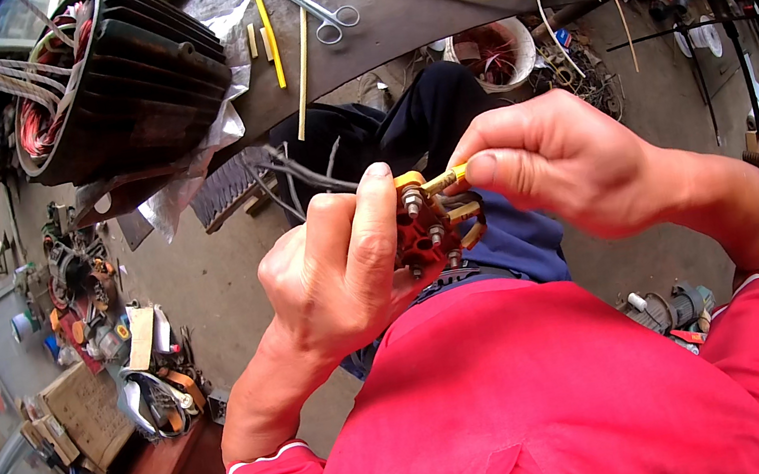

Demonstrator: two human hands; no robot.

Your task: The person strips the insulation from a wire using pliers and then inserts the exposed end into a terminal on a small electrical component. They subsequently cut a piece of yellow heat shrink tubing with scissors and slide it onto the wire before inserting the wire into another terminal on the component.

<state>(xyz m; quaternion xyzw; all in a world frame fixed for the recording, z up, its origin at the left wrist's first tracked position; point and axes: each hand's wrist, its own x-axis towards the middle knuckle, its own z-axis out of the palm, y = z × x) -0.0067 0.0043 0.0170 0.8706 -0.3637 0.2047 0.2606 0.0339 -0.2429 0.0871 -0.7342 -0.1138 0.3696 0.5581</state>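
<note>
Left hand gripping red terminal block; right hand pinching yellow-sleeved lead onto stud. Judged step: connecting leads. Next move calling for precise seating on stud, steady block.

Grey concrete floor, cluttered metal workbench, scissors, finned motor housing, daylight

Left hand grips a red terminal block with metal studs, thumb along its top. Right hand pinches a yellow-sleeved lead at one stud, fingertips touching it. More yellow sleeves jut from the block's right side. Behind, on the bench: finned motor housing with exposed windings, scissors, a yellow strip. Red shirt fills the foreground.
</note>
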